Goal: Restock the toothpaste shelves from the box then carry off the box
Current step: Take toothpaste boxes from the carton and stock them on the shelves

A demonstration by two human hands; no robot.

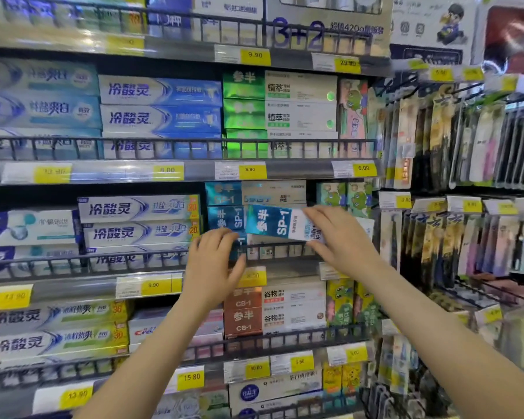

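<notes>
A teal and white toothpaste carton marked SP-1 (273,222) is held tilted in front of the third shelf's teal SP-1 stack (224,217). My right hand (336,234) grips the carton's white right end. Fingers of my left hand (215,261) curl round the lower left of the teal cartons at the wire shelf rail (273,246). More SP-1 cartons lie stacked behind. The supply box is out of view.
Shelves of toothpaste cartons fill the view: blue and white ones (161,92) at upper left, green ones (245,101) above, brown CB-1 ones (244,313) below. Yellow price tags (251,170) line the shelf edges. Toothbrush packs (436,146) hang on pegs at the right.
</notes>
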